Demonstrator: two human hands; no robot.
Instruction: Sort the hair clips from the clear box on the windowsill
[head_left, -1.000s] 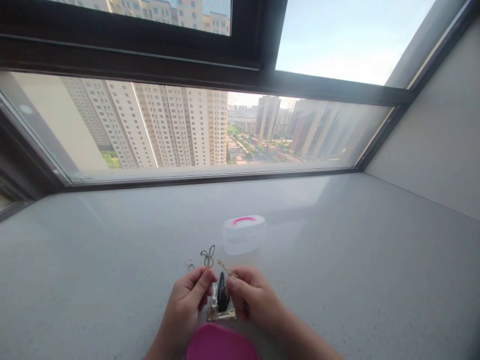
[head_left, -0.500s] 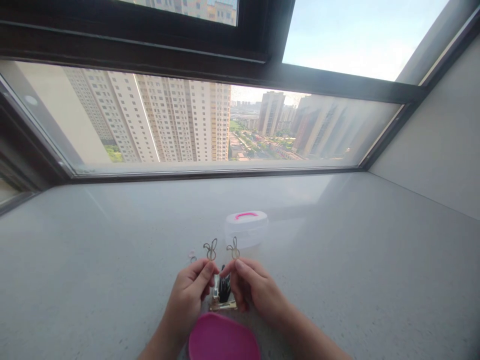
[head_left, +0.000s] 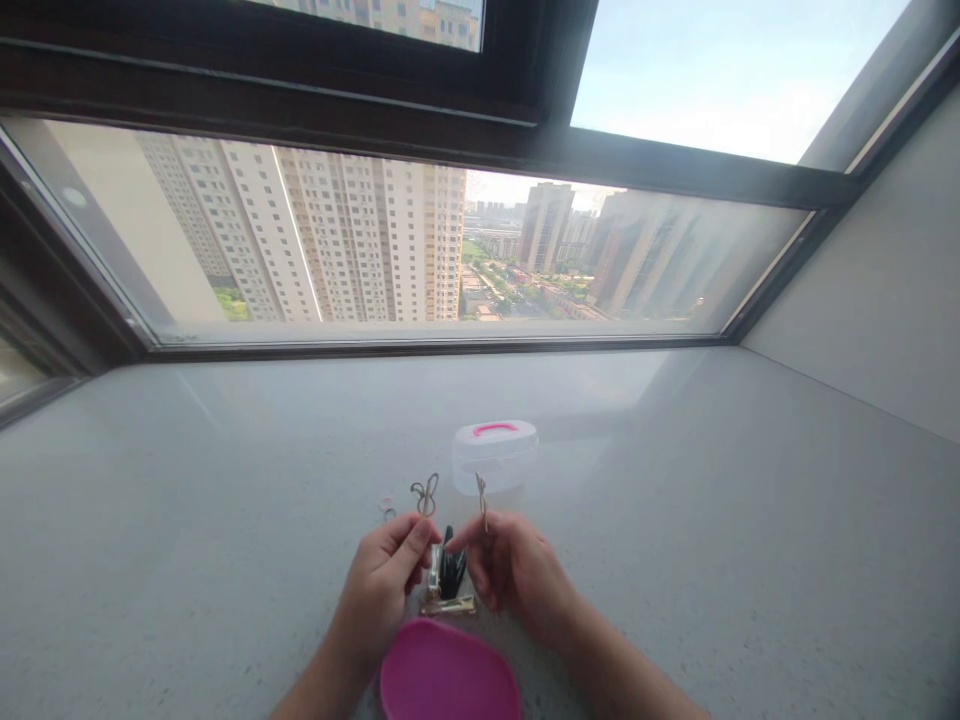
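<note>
My left hand (head_left: 386, 575) pinches a looped, rabbit-shaped metal clip (head_left: 426, 496) by its lower end, its open loops facing me. A second metal clip (head_left: 481, 495) stands upright in my right hand (head_left: 521, 570), turned edge-on so that its outline looks thin. The two hands are close together but apart. Between and just below them lie a bunch of black hairpins (head_left: 452, 570) and shiny gold-coloured hair clips (head_left: 454, 605), partly hidden by my fingers. Nearest to me is a pink shallow dish (head_left: 450, 672).
A clear box (head_left: 495, 462) with a pink handle stands beyond my hands on the pale speckled sill (head_left: 225, 540). Small rings (head_left: 388, 514) lie left of it. A dark-framed window (head_left: 420, 348) closes off the back, and a wall (head_left: 885, 300) the right side.
The clip in my right hand has turned from facing me to edge-on, and that hand has shifted slightly right. My left hand keeps its clip almost still.
</note>
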